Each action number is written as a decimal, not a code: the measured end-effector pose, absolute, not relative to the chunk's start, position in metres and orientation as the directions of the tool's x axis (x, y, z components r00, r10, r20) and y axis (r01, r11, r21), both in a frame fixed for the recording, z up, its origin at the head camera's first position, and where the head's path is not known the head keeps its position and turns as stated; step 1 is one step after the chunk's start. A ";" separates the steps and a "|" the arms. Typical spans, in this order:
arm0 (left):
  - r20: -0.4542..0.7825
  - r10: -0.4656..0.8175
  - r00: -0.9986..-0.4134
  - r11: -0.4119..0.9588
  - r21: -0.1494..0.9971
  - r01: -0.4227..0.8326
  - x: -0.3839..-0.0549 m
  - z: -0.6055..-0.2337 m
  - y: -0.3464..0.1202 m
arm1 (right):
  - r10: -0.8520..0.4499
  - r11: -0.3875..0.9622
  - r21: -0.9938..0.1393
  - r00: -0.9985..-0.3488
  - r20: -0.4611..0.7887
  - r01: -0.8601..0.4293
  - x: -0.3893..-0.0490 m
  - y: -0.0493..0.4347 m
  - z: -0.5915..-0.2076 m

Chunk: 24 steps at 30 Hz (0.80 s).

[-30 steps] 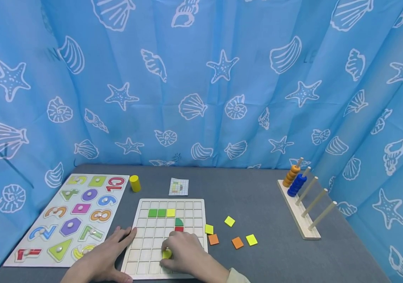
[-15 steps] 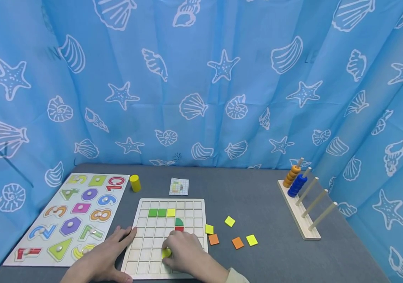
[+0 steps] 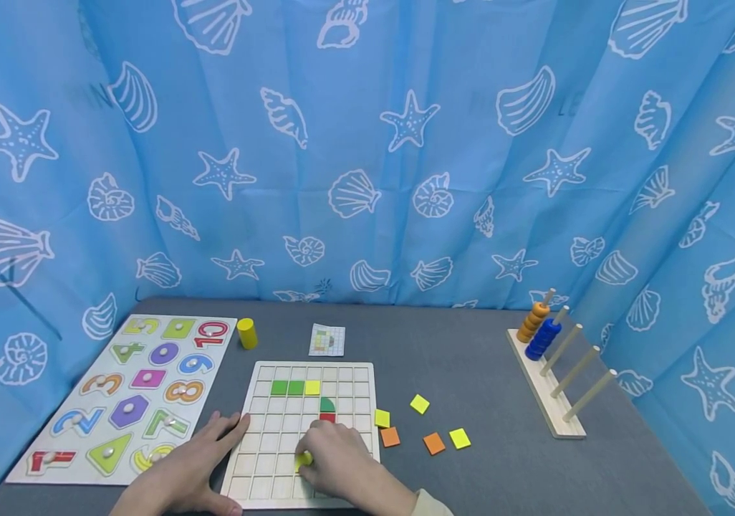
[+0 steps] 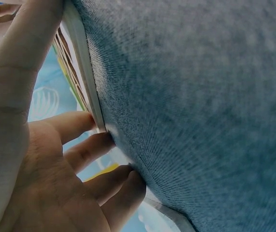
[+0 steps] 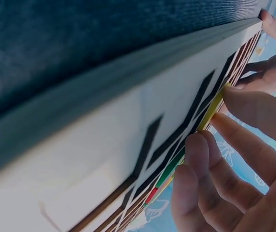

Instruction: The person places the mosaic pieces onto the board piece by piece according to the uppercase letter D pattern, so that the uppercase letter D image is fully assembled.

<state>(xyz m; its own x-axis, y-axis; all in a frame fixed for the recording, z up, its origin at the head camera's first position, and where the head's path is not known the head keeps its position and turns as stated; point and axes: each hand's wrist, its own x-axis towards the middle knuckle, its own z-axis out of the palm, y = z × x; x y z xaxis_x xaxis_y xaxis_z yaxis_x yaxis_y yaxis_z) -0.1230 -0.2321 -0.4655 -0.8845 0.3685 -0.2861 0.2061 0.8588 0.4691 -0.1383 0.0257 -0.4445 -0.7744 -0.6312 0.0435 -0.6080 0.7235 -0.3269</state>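
Biggest first: blue curtain (image 3: 354, 236) behind a grey tabletop (image 3: 471, 358); number board (image 3: 80, 469) on the L; next, the grid board (image 3: 267, 444), flat in front of the person. Bead rack (image 3: 546, 405) well off to the R. L hand (image 3: 183, 469): fingers spread, tips along the board's L edge, thumb at its near L corner. R hand (image 3: 335, 459): over the near part of the board, thumb + forefinger pinching the held yellow tile (image 3: 304, 461), other fingers bent; can't tell if it's flush in a cell. Picture card (image 3: 327, 340) and yellow cylinder (image 3: 247, 334) beyond the board. Set in cells: green squares (image 3: 279, 388), a yellow square (image 3: 312, 388), green quarter-round (image 3: 327, 405), red piece (image 3: 327, 417). Loose yellow tiles (image 3: 420, 404) and orange tiles (image 3: 434, 443) R of the board. Handling, my guess: tile's prob. v. light, thin, stiff, smooth enough to slip, not esp. fragile; best taken by opp. edges, fingertips only. Board prob. light + rigid too, so may slide; hold by the rim.
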 end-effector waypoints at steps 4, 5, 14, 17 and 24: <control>-0.280 0.369 -0.886 0.859 0.467 0.210 -0.123 -0.466 -0.232 | -0.627 0.728 -0.322 -0.778 0.044 -0.605 -0.138 0.025 -0.445; -0.278 0.370 -0.886 0.859 0.467 0.212 -0.123 -0.466 -0.232 | -0.625 0.729 -0.325 -0.779 0.042 -0.603 -0.138 0.025 -0.445; -0.274 0.375 -0.886 0.855 0.470 0.217 -0.122 -0.467 -0.232 | -0.611 0.736 -0.335 -0.790 0.045 -0.589 -0.138 0.030 -0.442; -0.283 0.369 -0.885 0.858 0.470 0.207 -0.123 -0.466 -0.231 | -0.608 0.730 -0.353 -0.792 0.057 -0.586 -0.139 0.034 -0.439; -0.295 0.365 -0.883 0.862 0.466 0.200 -0.123 -0.464 -0.231 | -0.587 0.720 -0.432 -0.809 0.037 -0.542 -0.144 0.051 -0.431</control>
<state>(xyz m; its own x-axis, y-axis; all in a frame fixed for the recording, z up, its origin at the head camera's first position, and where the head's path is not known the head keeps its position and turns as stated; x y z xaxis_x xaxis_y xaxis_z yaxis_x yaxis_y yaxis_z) -0.1231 -0.2315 -0.4642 -0.8830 0.3648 -0.2952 0.2004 0.8619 0.4657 -0.1437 0.0511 -0.4310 -0.8089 -0.5868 0.0374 -0.5425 0.7203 -0.4323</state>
